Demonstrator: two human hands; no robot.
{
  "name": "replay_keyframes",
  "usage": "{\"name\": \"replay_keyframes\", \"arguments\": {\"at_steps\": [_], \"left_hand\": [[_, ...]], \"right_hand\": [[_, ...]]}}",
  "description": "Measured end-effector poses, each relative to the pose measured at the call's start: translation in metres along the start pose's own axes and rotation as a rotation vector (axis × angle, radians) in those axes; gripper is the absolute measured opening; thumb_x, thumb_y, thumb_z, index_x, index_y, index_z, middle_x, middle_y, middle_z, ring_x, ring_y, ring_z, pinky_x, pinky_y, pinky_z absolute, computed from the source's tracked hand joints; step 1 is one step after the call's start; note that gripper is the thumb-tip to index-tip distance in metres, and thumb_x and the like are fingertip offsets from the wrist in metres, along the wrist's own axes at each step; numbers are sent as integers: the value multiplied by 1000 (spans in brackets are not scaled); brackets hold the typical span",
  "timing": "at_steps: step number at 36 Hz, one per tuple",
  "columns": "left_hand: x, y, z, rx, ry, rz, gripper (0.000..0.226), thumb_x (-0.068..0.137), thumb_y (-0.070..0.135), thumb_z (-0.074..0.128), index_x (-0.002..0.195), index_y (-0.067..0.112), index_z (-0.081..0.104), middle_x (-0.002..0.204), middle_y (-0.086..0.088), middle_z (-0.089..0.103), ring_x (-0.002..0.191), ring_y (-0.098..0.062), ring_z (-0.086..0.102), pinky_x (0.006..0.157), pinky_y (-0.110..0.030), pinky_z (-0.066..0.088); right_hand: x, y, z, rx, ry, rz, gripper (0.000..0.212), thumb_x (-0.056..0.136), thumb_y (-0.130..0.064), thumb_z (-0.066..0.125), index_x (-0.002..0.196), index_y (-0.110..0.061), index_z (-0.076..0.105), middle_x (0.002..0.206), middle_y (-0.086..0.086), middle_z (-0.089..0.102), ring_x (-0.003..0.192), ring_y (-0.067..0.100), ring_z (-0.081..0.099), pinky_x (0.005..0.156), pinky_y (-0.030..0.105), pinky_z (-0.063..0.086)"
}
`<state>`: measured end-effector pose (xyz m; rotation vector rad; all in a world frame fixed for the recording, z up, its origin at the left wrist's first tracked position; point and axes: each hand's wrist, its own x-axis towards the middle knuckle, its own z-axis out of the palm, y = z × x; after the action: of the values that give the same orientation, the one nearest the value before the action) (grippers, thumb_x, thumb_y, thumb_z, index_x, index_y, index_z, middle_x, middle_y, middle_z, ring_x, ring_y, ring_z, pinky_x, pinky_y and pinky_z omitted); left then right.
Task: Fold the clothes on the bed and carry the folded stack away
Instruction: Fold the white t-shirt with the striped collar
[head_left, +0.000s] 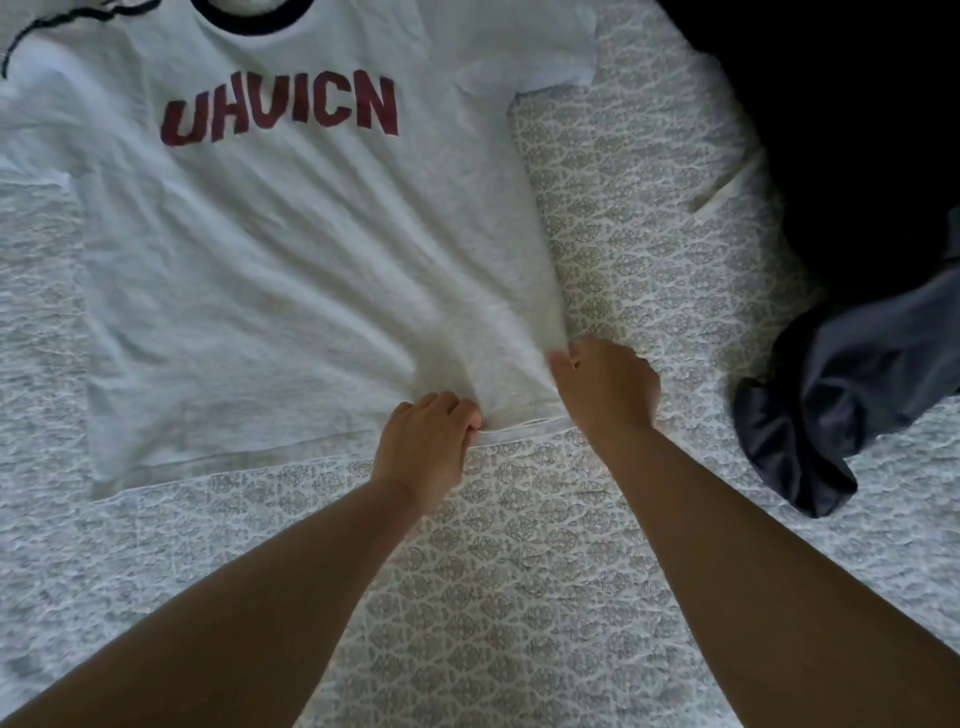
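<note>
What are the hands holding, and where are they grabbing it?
Both hold the white T-shirt. The left hand pinches its bottom hem; the right hand grips its bottom right corner.

T-shirt (291, 249) flat on bed (519, 597) | both hands at its near hem | crumpled garment (831, 405) right

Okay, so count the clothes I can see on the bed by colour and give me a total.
White: 1, the T-shirt, hem gripped by the left hand and right hand.
Dark grey-blue: 1, the crumpled garment.
Black: 1, the dark fabric, kind unclear.
Total: 3
</note>
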<state>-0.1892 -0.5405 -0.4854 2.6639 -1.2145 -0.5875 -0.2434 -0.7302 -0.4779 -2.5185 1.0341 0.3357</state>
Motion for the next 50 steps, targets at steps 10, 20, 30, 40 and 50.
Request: {"name": "replay_keyframes", "arguments": {"at_steps": [10, 20, 30, 40, 50], "left_hand": [[3, 12, 2, 6, -73, 60, 18, 98, 23, 45, 110, 24, 59, 104, 7, 58, 95, -13, 53, 74, -23, 28], [-5, 12, 0, -1, -136, 56, 21, 95, 18, 50, 114, 26, 54, 114, 7, 54, 105, -13, 49, 80, -24, 30], [-40, -23, -22, -342, -133, -198, 26, 94, 29, 52, 119, 28, 61, 123, 7, 56, 116, -14, 49, 96, -32, 41], [-132, -201, -49, -344, 415, -1297, 52, 79, 32, 71, 124, 16, 51, 133, -15, 41, 123, -34, 38, 97, -43, 35], [-148, -277, -52, -1008, 202, -1219, 51, 99, 44, 40, 121, 3, 59, 122, -24, 59, 109, -38, 59, 63, -27, 46]], "right_hand": [[-1, 15, 4, 307, -64, 316, 36, 101, -34, 36, 109, -11, 62, 100, 14, 65, 81, 26, 53, 68, 30, 38], [-21, 16, 10, 295, -47, 350, 26, 99, -32, 44, 116, -15, 54, 100, 14, 64, 90, 32, 59, 71, 36, 45], [-57, -44, 15, -245, -28, -295, 64, 83, -9, 59, 141, -19, 37, 150, 7, 29, 138, 28, 24, 106, 40, 28], [-97, -160, 73, -198, -242, -537, 59, 87, -19, 55, 142, -20, 34, 150, 2, 29, 136, 23, 26, 103, 36, 30], [-104, -239, 111, -165, -115, -590, 43, 87, -17, 55, 129, -13, 53, 137, 9, 48, 126, 30, 42, 95, 42, 39]]}}
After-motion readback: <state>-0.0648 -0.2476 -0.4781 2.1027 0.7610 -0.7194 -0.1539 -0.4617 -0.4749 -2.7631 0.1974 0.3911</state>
